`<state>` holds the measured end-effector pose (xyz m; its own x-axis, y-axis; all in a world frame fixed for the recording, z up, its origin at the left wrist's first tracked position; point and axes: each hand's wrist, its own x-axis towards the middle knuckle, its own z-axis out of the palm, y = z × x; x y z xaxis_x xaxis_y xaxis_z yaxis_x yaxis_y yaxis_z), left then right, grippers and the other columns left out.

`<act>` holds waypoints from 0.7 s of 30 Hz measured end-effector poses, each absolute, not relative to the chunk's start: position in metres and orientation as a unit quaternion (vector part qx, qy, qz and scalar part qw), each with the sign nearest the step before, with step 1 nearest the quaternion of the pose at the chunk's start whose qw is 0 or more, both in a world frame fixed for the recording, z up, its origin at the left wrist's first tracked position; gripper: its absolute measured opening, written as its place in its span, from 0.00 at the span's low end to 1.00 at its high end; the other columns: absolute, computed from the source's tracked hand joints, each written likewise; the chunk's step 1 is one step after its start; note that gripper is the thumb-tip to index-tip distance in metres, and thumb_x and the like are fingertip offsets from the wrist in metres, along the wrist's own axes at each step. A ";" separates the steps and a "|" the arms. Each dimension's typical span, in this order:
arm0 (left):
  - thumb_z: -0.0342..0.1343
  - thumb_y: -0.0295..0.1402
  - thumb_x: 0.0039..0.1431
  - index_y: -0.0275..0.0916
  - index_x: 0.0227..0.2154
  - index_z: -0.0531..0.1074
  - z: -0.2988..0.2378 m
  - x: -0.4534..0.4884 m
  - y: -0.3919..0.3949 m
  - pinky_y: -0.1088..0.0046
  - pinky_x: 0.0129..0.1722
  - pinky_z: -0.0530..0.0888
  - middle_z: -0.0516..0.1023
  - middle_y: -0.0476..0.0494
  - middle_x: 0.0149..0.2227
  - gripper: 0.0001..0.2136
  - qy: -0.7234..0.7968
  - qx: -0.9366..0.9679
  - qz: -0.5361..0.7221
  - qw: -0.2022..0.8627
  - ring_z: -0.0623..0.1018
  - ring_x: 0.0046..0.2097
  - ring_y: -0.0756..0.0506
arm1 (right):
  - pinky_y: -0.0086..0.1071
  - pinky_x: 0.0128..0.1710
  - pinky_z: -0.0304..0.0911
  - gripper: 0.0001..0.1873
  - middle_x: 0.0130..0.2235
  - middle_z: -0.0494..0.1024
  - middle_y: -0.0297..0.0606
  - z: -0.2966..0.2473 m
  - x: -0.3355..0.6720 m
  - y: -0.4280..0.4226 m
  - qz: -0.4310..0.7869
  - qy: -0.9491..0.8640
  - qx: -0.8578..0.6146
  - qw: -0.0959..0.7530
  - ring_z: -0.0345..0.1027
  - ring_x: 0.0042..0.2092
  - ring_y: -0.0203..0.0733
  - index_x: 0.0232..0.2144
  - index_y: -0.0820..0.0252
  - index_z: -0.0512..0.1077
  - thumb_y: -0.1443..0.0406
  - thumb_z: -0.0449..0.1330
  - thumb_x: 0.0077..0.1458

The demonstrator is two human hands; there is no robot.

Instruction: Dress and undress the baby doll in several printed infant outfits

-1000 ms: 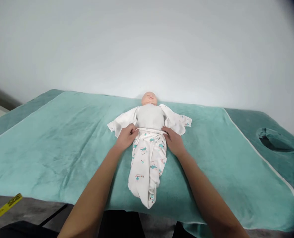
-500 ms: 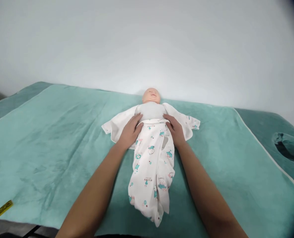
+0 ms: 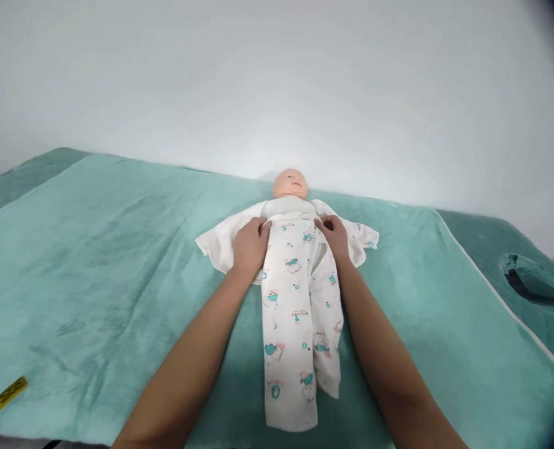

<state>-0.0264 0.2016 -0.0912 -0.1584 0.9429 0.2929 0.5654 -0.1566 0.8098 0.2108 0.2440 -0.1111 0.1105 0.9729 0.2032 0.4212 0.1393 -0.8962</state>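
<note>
A baby doll (image 3: pixel 290 184) lies on its back, head toward the wall. White baby pants (image 3: pixel 286 318) with a teal and pink print cover its lower body, the waistband high on the grey torso (image 3: pixel 290 206). My left hand (image 3: pixel 251 244) pinches the waistband's left edge. On the other side my right hand (image 3: pixel 333 234) grips its right edge between thumb and fingers. Beneath the doll a white baby shirt (image 3: pixel 223 240) lies spread, its sleeves stretched out to both sides. The doll's arms and most of its legs are hidden.
A light green cover (image 3: pixel 131 280) lies over the padded bed. At the right, the darker bed surface has an oval hole (image 3: pixel 534 282). A yellow strip (image 3: pixel 2 402) with dark marks sits at the front left edge. The white wall (image 3: pixel 277 81) rises behind the doll.
The waistband has moved up the torso, pulled by both hands. Both hands have closed on its edges. The pant legs now hang straighter, and the left one lies flat.
</note>
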 end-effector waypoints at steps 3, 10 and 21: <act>0.55 0.42 0.61 0.42 0.28 0.70 -0.087 -0.039 0.192 0.69 0.31 0.63 0.72 0.49 0.24 0.10 0.598 0.608 0.402 0.333 0.69 0.29 0.45 | 0.33 0.34 0.58 0.20 0.29 0.71 0.32 -0.115 0.220 0.227 0.286 -0.583 -0.618 0.443 0.60 0.33 0.40 0.30 0.55 0.69 0.45 0.62 0.51; 0.52 0.28 0.52 0.42 0.33 0.67 -0.089 -0.054 0.192 0.74 0.29 0.63 0.69 0.54 0.28 0.05 0.505 0.584 0.379 0.511 0.66 0.29 0.50 | 0.29 0.28 0.54 0.16 0.28 0.67 0.28 -0.093 0.242 0.210 0.522 -0.612 -0.501 0.320 0.56 0.30 0.35 0.30 0.56 0.66 0.51 0.63 0.53; 0.56 0.35 0.55 0.44 0.37 0.65 -0.108 -0.025 0.187 0.76 0.26 0.62 0.71 0.53 0.30 0.09 0.498 0.446 0.548 0.503 0.67 0.27 0.50 | 0.28 0.27 0.52 0.16 0.28 0.63 0.26 -0.107 0.223 0.214 0.560 -0.542 -0.449 0.436 0.54 0.28 0.34 0.31 0.54 0.59 0.62 0.65 0.44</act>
<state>-0.0253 0.1866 -0.1078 -0.0972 0.9952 -0.0112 -0.1073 0.0008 0.9942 0.2232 0.2136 -0.1069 -0.2163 0.9759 -0.0308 -0.0007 -0.0317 -0.9995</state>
